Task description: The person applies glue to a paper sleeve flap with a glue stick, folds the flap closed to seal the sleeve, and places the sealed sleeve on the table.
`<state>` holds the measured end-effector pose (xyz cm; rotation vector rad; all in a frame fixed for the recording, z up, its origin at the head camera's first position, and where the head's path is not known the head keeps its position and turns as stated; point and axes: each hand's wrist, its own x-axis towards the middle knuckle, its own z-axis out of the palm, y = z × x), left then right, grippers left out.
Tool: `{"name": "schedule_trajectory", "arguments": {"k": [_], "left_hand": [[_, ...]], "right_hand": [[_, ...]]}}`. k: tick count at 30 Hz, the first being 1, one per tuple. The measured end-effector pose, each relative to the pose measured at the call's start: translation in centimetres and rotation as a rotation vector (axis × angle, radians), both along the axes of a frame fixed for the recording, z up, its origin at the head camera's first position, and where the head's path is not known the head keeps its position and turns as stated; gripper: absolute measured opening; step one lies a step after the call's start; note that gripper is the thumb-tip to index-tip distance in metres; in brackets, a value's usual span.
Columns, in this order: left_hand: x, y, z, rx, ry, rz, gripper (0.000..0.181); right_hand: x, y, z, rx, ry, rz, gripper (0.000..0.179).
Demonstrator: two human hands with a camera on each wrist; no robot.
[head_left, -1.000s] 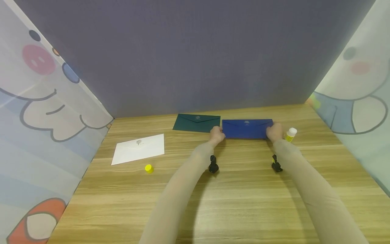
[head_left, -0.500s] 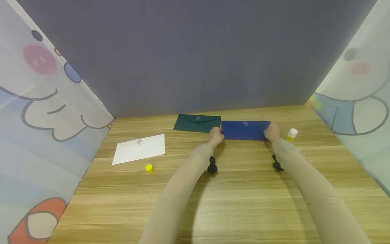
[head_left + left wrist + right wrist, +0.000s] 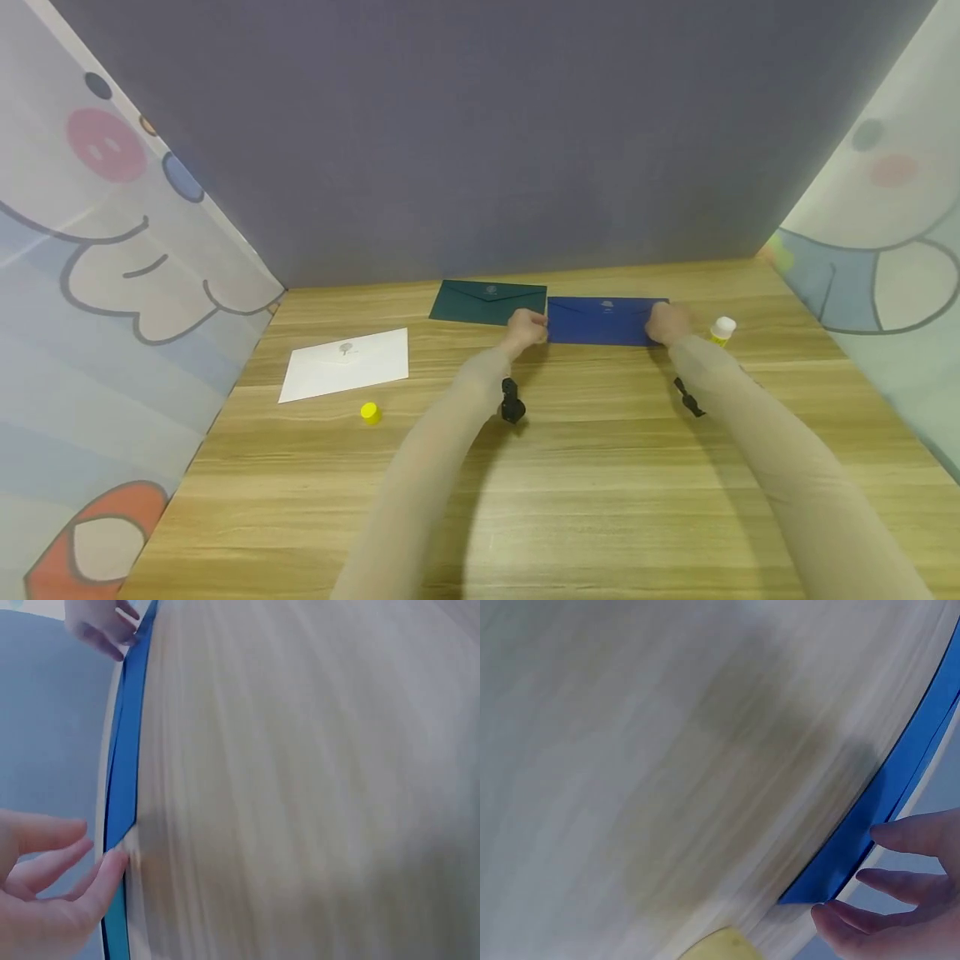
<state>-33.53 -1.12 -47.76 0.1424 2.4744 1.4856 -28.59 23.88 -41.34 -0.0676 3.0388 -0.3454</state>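
A blue envelope (image 3: 596, 323) lies flap up near the back of the wooden table, its left end right beside a dark green envelope (image 3: 480, 307). My left hand (image 3: 524, 330) is at the blue envelope's left end, in front of the green one. Its fingers are parted with nothing between them in the left wrist view, the thumb near the blue corner (image 3: 124, 817). At the other end, my right hand (image 3: 670, 323) overlaps the blue envelope's right edge. The right wrist view has its fingers spread loosely, fingertips right at the blue edge (image 3: 832, 874).
To the right of my right hand stands a glue stick (image 3: 722, 329) with a white top. A white envelope (image 3: 341, 367) lies at the left, and a small yellow cap (image 3: 371, 413) sits in front of it. A grey panel (image 3: 495, 142) rises behind the table (image 3: 592, 500).
The blue envelope has shifted slightly left and towards me, closer to the green one. My left hand has since drawn back a little to the left, its fingers loosening from the envelope's edge.
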Motion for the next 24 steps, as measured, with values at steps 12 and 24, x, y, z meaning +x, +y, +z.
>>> {"name": "schedule_trajectory", "arguments": {"k": [12, 24], "left_hand": [[3.4, -5.3, 8.4, 0.045, -0.099, 0.089, 0.028], [-4.2, -12.5, 2.2, 0.064, 0.035, 0.434, 0.023]], "right_hand": [[-0.5, -5.3, 1.3, -0.22, -0.059, 0.051, 0.04], [-1.8, -11.5, 1.8, -0.62, -0.134, 0.092, 0.04]]}}
